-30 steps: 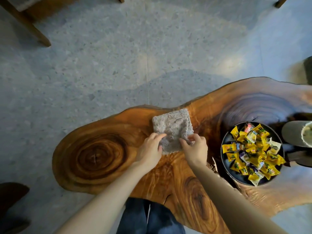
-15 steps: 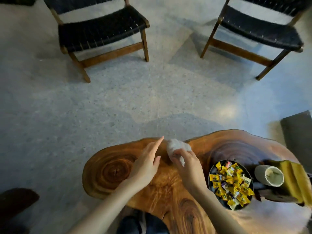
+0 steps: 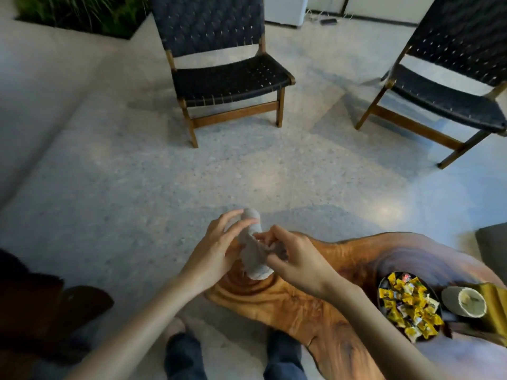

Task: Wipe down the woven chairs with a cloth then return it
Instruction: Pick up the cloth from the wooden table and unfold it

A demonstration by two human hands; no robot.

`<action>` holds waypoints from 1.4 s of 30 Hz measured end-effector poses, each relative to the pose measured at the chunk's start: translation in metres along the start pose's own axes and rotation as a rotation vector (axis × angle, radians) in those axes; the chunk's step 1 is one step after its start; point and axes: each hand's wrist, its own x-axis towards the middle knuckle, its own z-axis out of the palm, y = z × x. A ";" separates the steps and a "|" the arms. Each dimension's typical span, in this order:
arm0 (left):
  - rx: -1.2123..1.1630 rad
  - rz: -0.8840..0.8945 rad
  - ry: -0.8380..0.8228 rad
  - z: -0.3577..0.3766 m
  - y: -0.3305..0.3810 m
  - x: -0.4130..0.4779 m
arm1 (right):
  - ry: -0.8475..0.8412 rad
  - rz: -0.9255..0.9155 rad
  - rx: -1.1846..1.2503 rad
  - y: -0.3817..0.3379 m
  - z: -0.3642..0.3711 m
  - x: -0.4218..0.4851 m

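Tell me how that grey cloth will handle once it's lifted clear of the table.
Likely floppy: the cloth already sags and bunches between the left hand and right hand. Probably light, since fingertips alone hold it up. Its fuzzy pile suggests it grips rather than slips on the woven chairs.

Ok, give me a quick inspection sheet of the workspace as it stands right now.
Surface: wood slab table, bare at the near left end.
Job's things: grey cloth lifted off the table, bunched between both hands; two woven chairs, left chair and right chair, standing across the floor, untouched.
Clutter: candy bowl and a roll on the table's right end.
Hands: left hand and right hand both grip the cloth.
Cables: a cord on the floor by the far wall.
Surroundings: speckled floor; planter at far left.
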 end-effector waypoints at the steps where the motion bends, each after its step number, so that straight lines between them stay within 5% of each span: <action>1: -0.011 -0.003 -0.024 -0.012 -0.013 -0.009 | 0.001 0.004 0.007 -0.012 0.012 0.006; 10: 0.015 -0.009 -0.165 -0.110 -0.105 -0.057 | 0.150 0.148 0.060 -0.084 0.099 0.065; 18: -0.048 -0.076 -0.185 -0.159 -0.133 -0.010 | 0.275 0.266 0.028 -0.091 0.099 0.118; 32: 0.321 0.010 -0.321 -0.236 -0.176 0.243 | 0.563 0.410 0.092 -0.023 -0.019 0.285; 42: 0.329 0.155 -0.261 -0.226 -0.114 0.475 | 0.742 0.575 0.134 0.030 -0.174 0.350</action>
